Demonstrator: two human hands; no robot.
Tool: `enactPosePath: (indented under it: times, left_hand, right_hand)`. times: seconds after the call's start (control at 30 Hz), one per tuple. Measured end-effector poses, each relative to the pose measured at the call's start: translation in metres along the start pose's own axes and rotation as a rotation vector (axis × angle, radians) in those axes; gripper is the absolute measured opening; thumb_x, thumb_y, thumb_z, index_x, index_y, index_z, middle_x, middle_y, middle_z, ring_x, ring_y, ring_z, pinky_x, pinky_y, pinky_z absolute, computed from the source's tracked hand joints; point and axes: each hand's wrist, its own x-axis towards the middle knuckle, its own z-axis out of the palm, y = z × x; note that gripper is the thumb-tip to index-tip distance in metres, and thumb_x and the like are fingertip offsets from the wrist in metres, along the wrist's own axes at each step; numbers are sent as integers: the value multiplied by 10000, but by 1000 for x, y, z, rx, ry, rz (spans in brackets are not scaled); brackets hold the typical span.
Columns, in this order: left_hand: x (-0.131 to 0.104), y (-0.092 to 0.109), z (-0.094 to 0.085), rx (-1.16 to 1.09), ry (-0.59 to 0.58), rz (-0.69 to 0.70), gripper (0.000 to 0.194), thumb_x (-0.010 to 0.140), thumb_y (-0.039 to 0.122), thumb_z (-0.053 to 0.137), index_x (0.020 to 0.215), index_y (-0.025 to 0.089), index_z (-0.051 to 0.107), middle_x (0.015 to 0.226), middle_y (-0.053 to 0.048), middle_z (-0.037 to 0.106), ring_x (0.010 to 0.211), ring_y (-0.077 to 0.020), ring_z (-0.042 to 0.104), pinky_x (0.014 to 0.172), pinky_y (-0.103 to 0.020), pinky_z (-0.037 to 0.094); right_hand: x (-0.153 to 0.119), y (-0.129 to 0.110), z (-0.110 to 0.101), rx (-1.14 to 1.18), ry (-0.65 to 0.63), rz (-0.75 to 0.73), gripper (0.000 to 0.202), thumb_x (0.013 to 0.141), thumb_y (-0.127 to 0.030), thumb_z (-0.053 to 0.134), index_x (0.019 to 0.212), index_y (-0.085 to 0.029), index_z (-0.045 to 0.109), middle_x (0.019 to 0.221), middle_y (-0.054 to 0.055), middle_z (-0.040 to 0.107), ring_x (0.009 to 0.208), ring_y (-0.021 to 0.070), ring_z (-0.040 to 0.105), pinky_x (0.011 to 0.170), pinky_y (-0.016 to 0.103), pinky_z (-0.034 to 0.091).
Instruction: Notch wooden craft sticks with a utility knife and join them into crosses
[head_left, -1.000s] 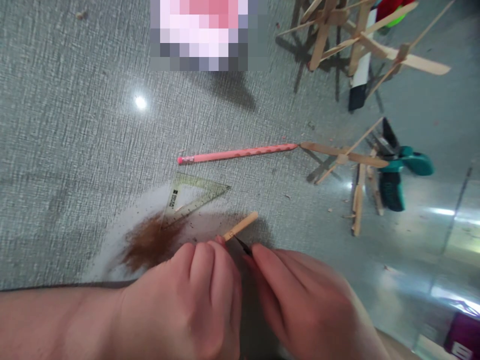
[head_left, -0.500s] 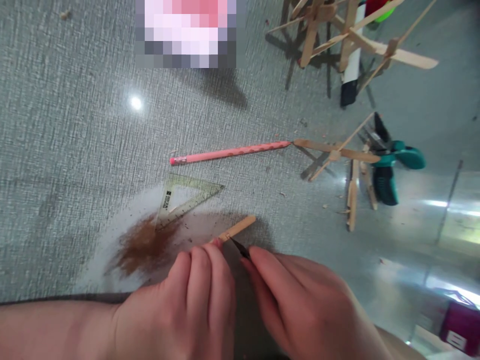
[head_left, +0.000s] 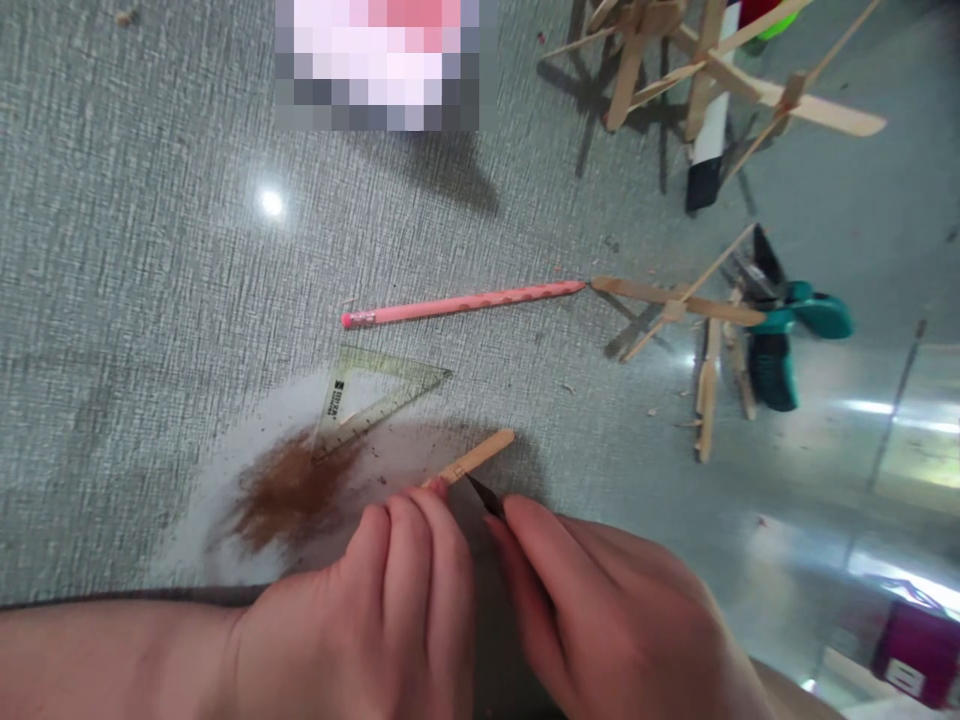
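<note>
My left hand (head_left: 397,590), fingers curled, holds a wooden craft stick (head_left: 486,453) whose rounded end points up and right. Small pencil lines form a little box on the stick beside my fingertips. My right hand (head_left: 592,590) is closed around a dark pointed blade (head_left: 484,492), its tip at the lower edge of the stick near those marks. A clear triangular ruler (head_left: 330,415) lies beyond my left hand, next to a brown smudge on the table (head_left: 187,260). Above the ruler rests a pink pencil (head_left: 465,302).
Joined craft sticks (head_left: 675,305) and teal-handled pliers (head_left: 772,350) lie at the right. A larger stick structure (head_left: 840,112) stands over a white marker (head_left: 709,140) at the upper right. A blurred-out object (head_left: 382,70) is at the top, a purple item (head_left: 919,650) at the lower right.
The blade tip has come slightly away from the pencil marks, down and right, so the marked box shows more clearly. My left hand still grips the stick. The view has shifted slightly.
</note>
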Motion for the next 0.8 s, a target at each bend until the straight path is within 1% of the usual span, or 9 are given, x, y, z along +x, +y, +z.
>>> enactPosePath:
  times: [0.17,0.3,0.4,0.5,0.6,0.63,0.7,0.8]
  left_hand:
    - [1,-2,2,2,-27,11,263,847,97,488,901,55,743,847,-81,776,685,-209,740,521,-260,616]
    - [0,-2,2,31,-36,7,226,840,99,530,906,55,742,827,-67,773,671,-203,733,520,-248,606]
    - [-2,-1,0,53,-40,21,229,843,97,529,927,43,735,850,-80,774,693,-207,738,528,-240,600]
    - [-1,0,-1,61,-49,16,245,853,100,507,932,31,729,841,-96,770,694,-209,736,520,-239,586]
    - [0,1,-1,57,-69,8,259,853,101,505,971,22,722,859,-101,769,693,-208,730,519,-238,576]
    - [0,1,-1,59,-67,6,267,853,104,502,982,19,720,865,-104,768,694,-209,728,518,-239,573]
    - [0,1,-1,61,-75,8,281,856,113,492,995,24,719,877,-105,767,704,-208,726,518,-238,565]
    - [-1,0,-1,69,-97,19,308,866,124,461,1011,48,721,888,-93,766,727,-201,723,531,-234,556]
  right_hand:
    - [2,0,-2,3,-4,-4,228,971,-87,404,827,-188,549,557,-27,558,453,124,529,493,279,376]
    - [0,-3,-5,0,-25,3,234,957,-67,402,820,-193,544,566,-29,556,457,125,530,493,283,365]
    - [0,-6,-6,-9,-37,12,236,946,-53,409,821,-192,554,578,-27,563,468,123,538,503,281,370]
    - [0,-7,-5,-33,-24,17,243,949,-59,407,815,-192,560,567,-31,553,459,125,529,503,287,365]
    - [2,-6,-4,-44,-24,14,238,956,-63,401,846,-180,576,569,-33,556,461,119,532,503,284,364]
    - [2,-6,-4,-46,-6,-2,234,964,-73,397,862,-174,582,571,-34,560,453,115,526,494,284,358]
    - [2,-7,-5,-56,13,-8,246,972,-85,388,837,-182,569,551,-41,540,441,116,512,490,288,350]
    - [2,-8,-6,-66,-14,4,248,966,-78,387,833,-186,566,559,-41,550,446,119,521,492,286,357]
